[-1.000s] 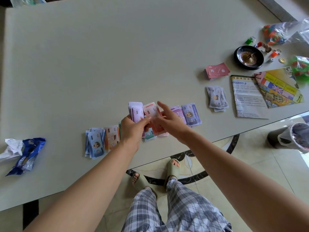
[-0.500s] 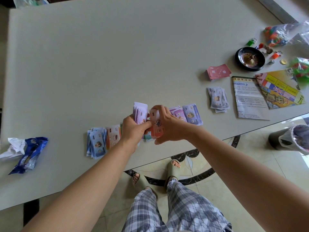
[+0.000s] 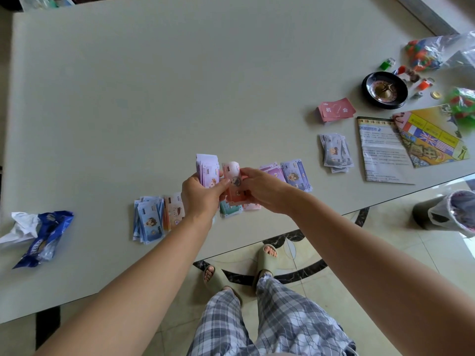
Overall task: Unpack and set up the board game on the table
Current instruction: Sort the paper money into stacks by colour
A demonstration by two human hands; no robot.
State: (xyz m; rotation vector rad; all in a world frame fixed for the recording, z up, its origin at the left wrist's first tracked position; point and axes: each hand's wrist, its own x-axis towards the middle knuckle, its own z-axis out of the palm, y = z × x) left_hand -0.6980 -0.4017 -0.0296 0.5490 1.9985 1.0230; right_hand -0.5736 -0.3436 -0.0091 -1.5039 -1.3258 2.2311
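A big pale worktop (image 3: 154, 86) fills most of the view, with a shiny tiled floor below its near edge. The left hand (image 3: 200, 195) is above the worktop, close to that edge. Its fingers (image 3: 191, 179) are curled round a bundle of purple play money (image 3: 207, 168) that sticks up out of the hand. The right hand (image 3: 264, 190) is just beside it. Its fingers (image 3: 248, 173) pinch a pink note (image 3: 232, 182), which is right up against the left thumb.

Under the fingers lie a green pile (image 3: 230, 209) and a pink pile (image 3: 253, 206). To the left of the fingers an orange pile (image 3: 174, 209) and a blue pile (image 3: 147, 222) lie side by side. Just right of the fingers is a purple pile (image 3: 295, 174). Farther right are a grey pile (image 3: 335, 152), some red cards (image 3: 335, 110), a rule sheet (image 3: 380, 150), the folded game board (image 3: 431, 136) and a black spinner wheel (image 3: 384, 89). Far to the left of the fingers lies a crumpled blue wrapper (image 3: 43, 237).
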